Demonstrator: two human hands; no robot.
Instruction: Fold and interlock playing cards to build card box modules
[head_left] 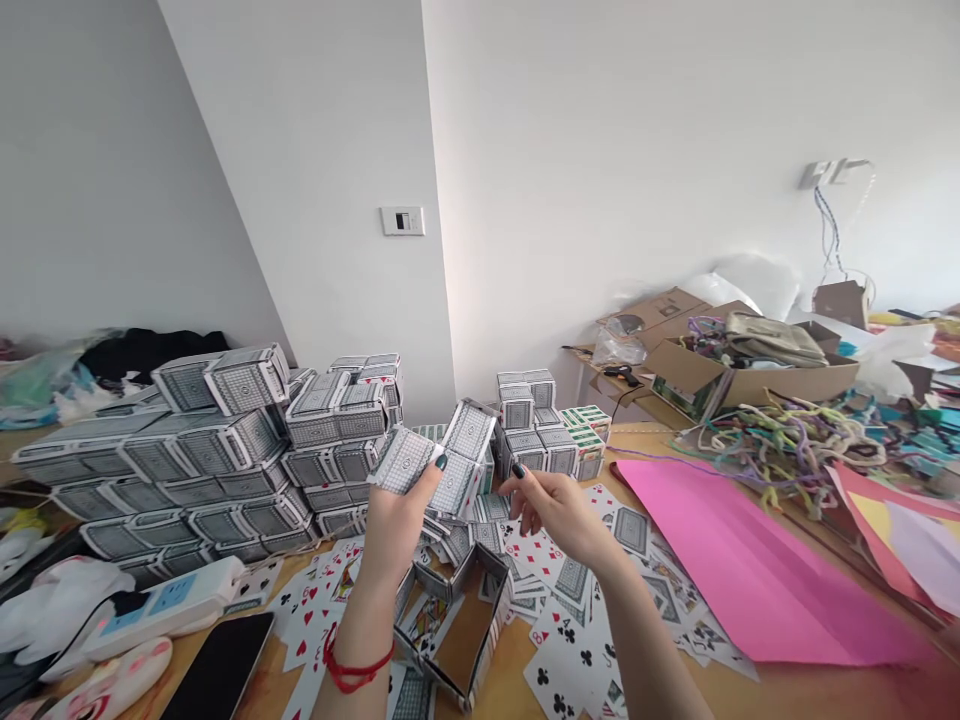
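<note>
My left hand [405, 515] is closed on a block of folded playing cards [454, 480], with the thumb pressed on its patterned card backs. The block is tilted and has several joined faces. Just to its right is my right hand [559, 515], fingers loosely curled and apart, and I see nothing in them. Below the hands lies an open frame of folded cards [469, 640], with bare tabletop and a face card showing inside. Loose playing cards [566, 650] spread around it, some face up and some face down.
Stacked card blocks [195, 450] rise at the left, with a smaller stack [536, 430] behind my right hand. A power strip [169, 605] and black phone [217, 665] lie front left. Pink paper [735, 560], tangled yarn [802, 440] and a cardboard box [780, 385] occupy the right.
</note>
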